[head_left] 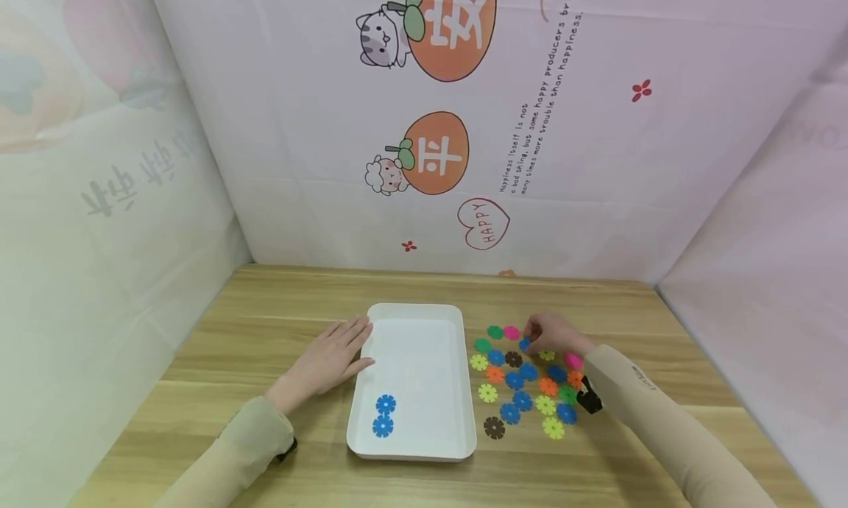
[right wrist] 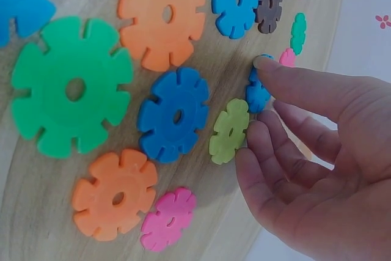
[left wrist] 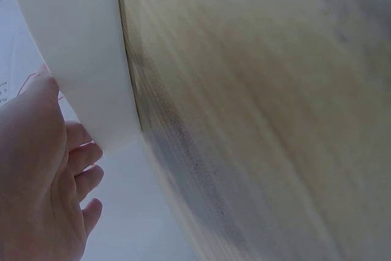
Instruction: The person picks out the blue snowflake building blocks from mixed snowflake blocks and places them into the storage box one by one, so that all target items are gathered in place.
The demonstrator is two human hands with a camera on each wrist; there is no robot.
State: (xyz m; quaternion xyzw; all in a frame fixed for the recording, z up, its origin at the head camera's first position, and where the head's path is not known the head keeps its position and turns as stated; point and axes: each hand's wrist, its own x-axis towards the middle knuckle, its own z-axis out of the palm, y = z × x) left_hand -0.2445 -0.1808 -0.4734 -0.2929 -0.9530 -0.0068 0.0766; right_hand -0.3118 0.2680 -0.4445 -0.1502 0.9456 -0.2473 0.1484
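Right hand (head_left: pixel 555 333) at work: thumb and fingers drawn nearly together, pinching the rim of a blue disc (right wrist: pixel 258 93), out between two and three o'clock from the tray's middle! That disc is round and notched, seen aslant in the right wrist view, its narrowed outline running roughly twelve to six. A yellow-green disc (right wrist: pixel 230 131) sits just beside it at seven. Over at nine to ten, the left hand (head_left: pixel 327 357) rests on the rim of the white tray (head_left: pixel 411 453), fingers extended, gripping nothing. The tray's long axis runs twelve to six; inside, toward seven, two blue pieces (head_left: pixel 383 425) lie touching. Beyond twelve, the printed backdrop (head_left: pixel 318 125): "HAPPY" in a heart (head_left: pixel 483 224), 安 and 平 on orange fruits (head_left: pixel 433 152), and lettering climbing sideways, "Happiness itself is not a bad thing". Writing marks the right sleeve (head_left: pixel 669 420), too small to read.
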